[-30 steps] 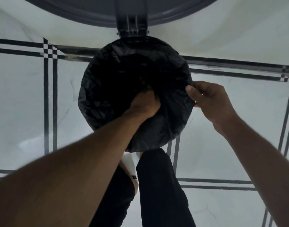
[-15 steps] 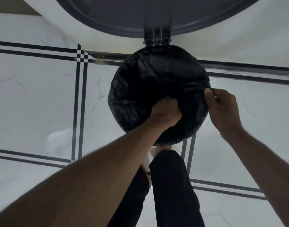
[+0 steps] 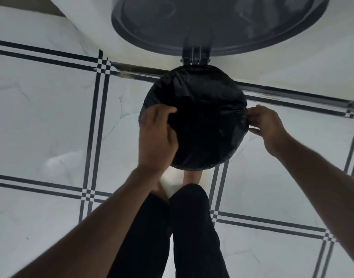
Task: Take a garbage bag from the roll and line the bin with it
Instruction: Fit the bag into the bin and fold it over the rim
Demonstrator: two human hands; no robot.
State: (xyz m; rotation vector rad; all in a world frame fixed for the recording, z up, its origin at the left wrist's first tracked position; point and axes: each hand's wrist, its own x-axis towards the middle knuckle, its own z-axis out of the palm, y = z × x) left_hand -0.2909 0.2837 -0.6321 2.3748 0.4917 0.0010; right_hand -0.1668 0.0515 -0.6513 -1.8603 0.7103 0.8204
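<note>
Nearly done, I'd say: the bag (image 3: 204,117) already drapes over the bin's whole mouth, under the raised lid (image 3: 218,21). The left hand (image 3: 156,137) pinches it at 9 o'clock, the right hand (image 3: 266,125) at 3. Only tucking looks left.

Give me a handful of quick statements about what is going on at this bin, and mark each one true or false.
1. A black garbage bag covers the mouth of the bin. True.
2. The bin's lid is shut. False: it stands open, hinged up behind the bin.
3. The right hand pinches the bag at the bin's right edge. True.
4. The left hand rests on the floor. False: it is at the bin's left side, fingers curled over the bag.
5. The floor is bare wood. False: it is pale tile crossed by dark lines.
</note>
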